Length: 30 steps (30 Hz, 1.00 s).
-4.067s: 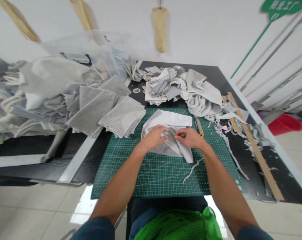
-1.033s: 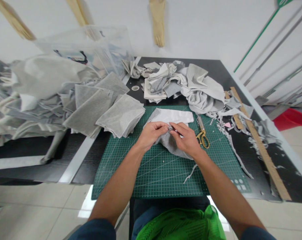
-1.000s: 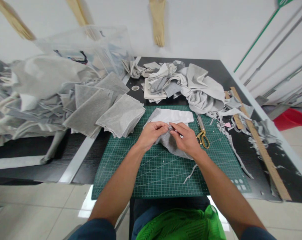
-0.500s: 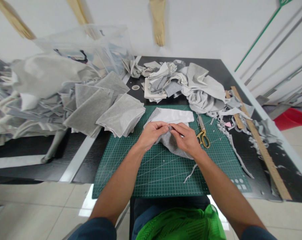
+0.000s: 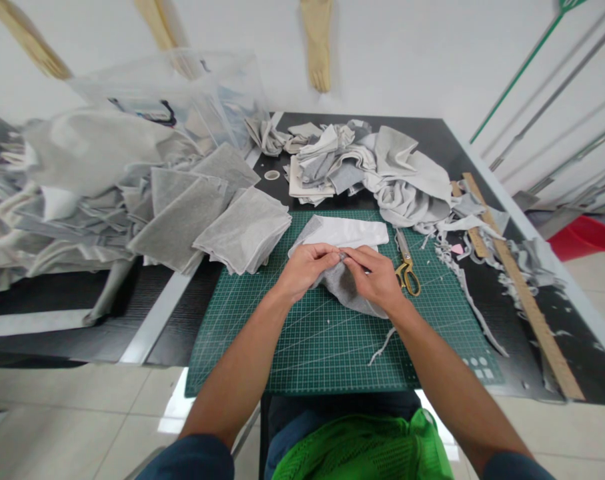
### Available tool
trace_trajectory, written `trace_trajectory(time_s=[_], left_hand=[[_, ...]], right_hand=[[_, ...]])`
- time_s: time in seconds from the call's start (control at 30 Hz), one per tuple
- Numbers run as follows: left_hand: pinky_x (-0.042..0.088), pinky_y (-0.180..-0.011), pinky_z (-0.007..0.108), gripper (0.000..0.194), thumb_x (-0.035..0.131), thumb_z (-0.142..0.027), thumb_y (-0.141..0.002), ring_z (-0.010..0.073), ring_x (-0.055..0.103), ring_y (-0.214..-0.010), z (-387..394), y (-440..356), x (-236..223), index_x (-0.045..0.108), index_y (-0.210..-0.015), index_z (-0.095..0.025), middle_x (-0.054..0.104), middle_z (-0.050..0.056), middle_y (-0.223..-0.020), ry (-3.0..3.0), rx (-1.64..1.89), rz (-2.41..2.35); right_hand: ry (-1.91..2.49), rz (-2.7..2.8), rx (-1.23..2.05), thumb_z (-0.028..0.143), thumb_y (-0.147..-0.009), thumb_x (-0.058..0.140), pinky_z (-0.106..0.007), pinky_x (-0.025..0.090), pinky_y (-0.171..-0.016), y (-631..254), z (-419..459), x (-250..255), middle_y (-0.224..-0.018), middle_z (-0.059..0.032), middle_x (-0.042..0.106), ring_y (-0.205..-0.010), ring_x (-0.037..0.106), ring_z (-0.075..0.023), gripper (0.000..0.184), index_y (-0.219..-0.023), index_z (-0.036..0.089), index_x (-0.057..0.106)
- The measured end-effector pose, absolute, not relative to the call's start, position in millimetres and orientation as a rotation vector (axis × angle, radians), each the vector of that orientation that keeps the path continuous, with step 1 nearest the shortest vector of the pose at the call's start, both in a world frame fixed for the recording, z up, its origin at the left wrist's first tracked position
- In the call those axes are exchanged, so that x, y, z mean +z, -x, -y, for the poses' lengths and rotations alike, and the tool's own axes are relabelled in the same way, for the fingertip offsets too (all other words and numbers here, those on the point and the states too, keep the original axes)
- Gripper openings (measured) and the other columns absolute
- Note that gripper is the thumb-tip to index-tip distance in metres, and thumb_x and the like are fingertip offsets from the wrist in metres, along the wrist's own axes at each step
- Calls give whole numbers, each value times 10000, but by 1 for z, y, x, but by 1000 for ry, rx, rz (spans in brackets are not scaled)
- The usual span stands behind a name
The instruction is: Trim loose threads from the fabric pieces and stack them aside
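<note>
Head view: soft grey cloth sits over the flat green gridded mat, pinched by the bare left hand and bare right hand. Close pinches should keep it steady. Gold-handled metal scissors lie nearby.

Bright, even light; wide-angle stretch toward the edges.
White glare patches the floor; gloves throw soft shadows on the wall. The cloth looks slightly soft, its weave unreadable; the green pole splays outward.
</note>
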<state>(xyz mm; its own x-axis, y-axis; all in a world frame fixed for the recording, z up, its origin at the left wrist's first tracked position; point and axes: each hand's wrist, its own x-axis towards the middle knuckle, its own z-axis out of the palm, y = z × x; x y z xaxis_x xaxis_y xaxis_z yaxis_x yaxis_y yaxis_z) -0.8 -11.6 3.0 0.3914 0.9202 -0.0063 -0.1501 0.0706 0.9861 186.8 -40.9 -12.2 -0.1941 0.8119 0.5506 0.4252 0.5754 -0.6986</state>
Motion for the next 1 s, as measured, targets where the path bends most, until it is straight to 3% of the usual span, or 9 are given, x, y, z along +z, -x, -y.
trace_trajectory(time_s=[0.23,0.4,0.53,0.77,0.87,1.0], left_hand=[[420,-622,230,240,770,-404,-836,117,542,-657,8,1,0,671,-812,-187,630,-4,-718,-1168,1034,-923],[454,-661,255,221,711,-393,-843,141,560,-668,2,2,-4,581,-821,-216,593,-18,-703,-999,1167,-998],[394,-626,231,153,673,-329,-833,122,485,-653,-8,7,-12,590,-807,-203,523,-32,-699,-994,1370,-1211],[364,-602,245,83,629,-240,-778,125,477,-618,-25,27,-13,555,-764,-206,527,-36,-654,-814,1573,-1328],[346,-595,254,103,679,-252,-759,119,450,-598,-24,36,-6,614,-705,-193,515,-38,-617,-965,1556,-1365],[442,-718,286,146,790,-313,-735,172,593,-744,-14,35,5,791,-835,-207,694,11,-778,-1434,1270,-1356]], right_hand=[[1175,1660,623,398,-979,605,-376,546,-879,-195,37,-10,-1091,-75,760,-949,692,-218,323,-1226,233,734],[1285,1690,836,427,-864,734,-321,501,-684,-203,31,-11,-979,-41,732,-696,584,-152,474,-1274,196,679],[1303,1863,885,383,-776,812,-317,491,-689,-205,28,-16,-1045,-47,739,-707,563,-143,544,-1268,198,674],[1299,2051,913,235,-775,704,-295,457,-682,-220,23,-20,-784,21,672,-705,572,-154,171,-943,205,712],[1343,2006,943,212,-755,694,-297,455,-698,-225,19,-20,-797,14,683,-726,588,-162,214,-968,197,718],[1316,1870,1037,265,-772,718,-286,434,-681,-224,20,-18,-799,15,664,-722,561,-154,235,-991,180,722]])
